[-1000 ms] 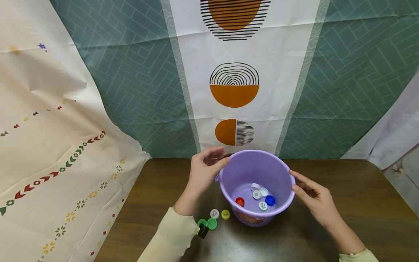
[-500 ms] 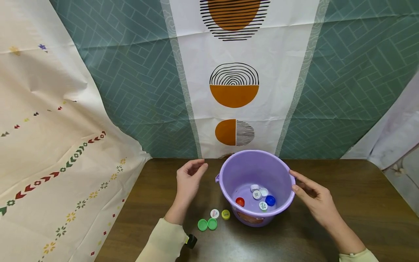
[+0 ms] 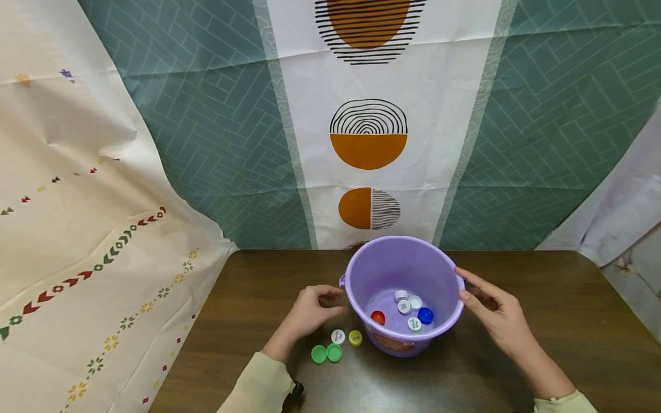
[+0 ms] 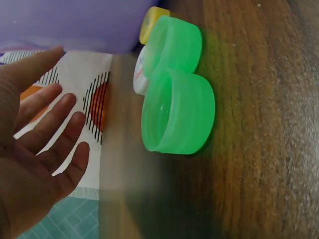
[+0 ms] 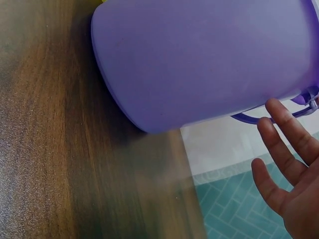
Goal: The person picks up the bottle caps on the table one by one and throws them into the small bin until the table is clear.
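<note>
A purple bucket (image 3: 400, 258) stands upright on the table with bottle caps inside: a red cap (image 3: 378, 317), a blue cap (image 3: 426, 315) and several white caps (image 3: 404, 307). My right hand (image 3: 493, 310) touches the bucket's right rim with its index finger and thumb; its other fingers extend loosely beside the handle (image 5: 244, 118). Left of the bucket, my left hand (image 3: 308, 312) hovers with relaxed, parted fingers and nothing between them. Just below it lie a white cap (image 3: 338, 336), a yellow cap (image 3: 355, 338) and two green caps (image 4: 192, 117), hollow side showing.
The brown wooden table (image 3: 496, 378) extends to both sides of the bucket. Behind it hangs a green and white patterned cloth (image 3: 232, 143), and a cream embroidered cloth (image 3: 103, 275) drapes along the left edge.
My left hand has left the bucket's left rim, moved left, then come down toward the loose caps. My right hand stays at the right rim, and the bucket stands still.
</note>
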`<act>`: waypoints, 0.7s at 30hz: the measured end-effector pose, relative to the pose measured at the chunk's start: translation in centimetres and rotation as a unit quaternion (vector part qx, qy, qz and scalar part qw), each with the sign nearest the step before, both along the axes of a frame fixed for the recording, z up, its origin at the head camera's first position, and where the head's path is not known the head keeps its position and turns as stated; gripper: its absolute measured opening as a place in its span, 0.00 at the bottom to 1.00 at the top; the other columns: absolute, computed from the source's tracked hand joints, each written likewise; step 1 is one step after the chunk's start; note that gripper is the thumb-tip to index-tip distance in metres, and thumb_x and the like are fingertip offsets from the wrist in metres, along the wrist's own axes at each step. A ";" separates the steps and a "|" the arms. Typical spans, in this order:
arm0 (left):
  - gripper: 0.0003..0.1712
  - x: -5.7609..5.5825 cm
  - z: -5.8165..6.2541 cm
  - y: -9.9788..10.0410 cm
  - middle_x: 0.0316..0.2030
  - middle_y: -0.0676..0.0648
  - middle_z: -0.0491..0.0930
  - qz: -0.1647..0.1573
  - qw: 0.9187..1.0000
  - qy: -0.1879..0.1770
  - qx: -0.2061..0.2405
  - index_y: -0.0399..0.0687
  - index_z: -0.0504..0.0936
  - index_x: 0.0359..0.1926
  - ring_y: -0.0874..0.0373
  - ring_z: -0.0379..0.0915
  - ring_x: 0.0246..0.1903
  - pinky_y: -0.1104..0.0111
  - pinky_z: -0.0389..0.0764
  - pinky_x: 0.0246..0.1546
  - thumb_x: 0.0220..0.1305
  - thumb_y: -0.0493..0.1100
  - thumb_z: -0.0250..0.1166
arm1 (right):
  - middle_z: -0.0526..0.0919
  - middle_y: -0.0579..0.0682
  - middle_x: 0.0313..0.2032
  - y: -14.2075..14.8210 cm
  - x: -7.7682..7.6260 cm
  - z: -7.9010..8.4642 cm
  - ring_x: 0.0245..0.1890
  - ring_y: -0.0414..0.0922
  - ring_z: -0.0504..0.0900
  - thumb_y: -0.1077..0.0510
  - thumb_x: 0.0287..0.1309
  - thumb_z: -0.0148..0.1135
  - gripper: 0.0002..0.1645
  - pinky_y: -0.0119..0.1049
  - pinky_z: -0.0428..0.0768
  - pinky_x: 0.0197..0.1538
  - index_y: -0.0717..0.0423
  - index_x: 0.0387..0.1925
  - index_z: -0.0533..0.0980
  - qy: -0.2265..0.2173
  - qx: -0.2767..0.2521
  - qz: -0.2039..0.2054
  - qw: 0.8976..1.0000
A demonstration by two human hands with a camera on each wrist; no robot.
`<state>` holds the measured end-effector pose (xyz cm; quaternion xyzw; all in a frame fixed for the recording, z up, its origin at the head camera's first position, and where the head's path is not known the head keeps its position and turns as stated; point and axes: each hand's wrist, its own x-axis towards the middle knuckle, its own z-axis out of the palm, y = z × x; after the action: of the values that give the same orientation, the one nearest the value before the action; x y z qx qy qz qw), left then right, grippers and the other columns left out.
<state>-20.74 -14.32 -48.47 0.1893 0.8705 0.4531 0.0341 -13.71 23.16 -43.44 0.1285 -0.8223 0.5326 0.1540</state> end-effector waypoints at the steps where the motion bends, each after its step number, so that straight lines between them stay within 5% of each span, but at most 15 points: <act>1: 0.22 0.0 0.0 0.1 0.42 0.53 0.84 -0.012 1.000 -0.007 -0.009 0.56 0.82 0.45 0.60 0.80 0.43 0.66 0.81 0.43 0.48 0.53 0.73 | 0.84 0.56 0.42 -0.2 0.2 0.3 0.34 0.34 0.82 0.67 0.57 0.60 0.28 0.25 0.79 0.35 0.56 0.60 0.71 0.001 0.001 0.000 1.000; 9: 0.24 0.4 -0.1 1.5 0.40 0.54 0.85 -0.092 0.991 -0.046 -0.084 0.66 0.81 0.43 0.59 0.80 0.42 0.65 0.80 0.45 0.41 0.55 0.76 | 0.85 0.57 0.38 -0.5 0.6 1.2 0.33 0.33 0.82 0.67 0.58 0.59 0.27 0.25 0.78 0.35 0.57 0.60 0.71 0.002 0.005 -0.004 1.000; 21: 0.26 0.9 -0.6 2.8 0.27 0.55 0.82 -0.091 0.976 -0.010 -0.199 0.52 0.84 0.32 0.68 0.69 0.22 0.75 0.71 0.25 0.27 0.55 0.81 | 0.84 0.57 0.41 -0.6 0.6 1.2 0.34 0.33 0.83 0.66 0.57 0.60 0.27 0.26 0.79 0.35 0.55 0.60 0.71 -0.010 0.006 -0.005 1.000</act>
<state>-19.84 -11.51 -49.08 0.2528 0.9219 0.2673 0.1216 -13.09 22.52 -42.26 0.1197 -0.8277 0.5280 0.1478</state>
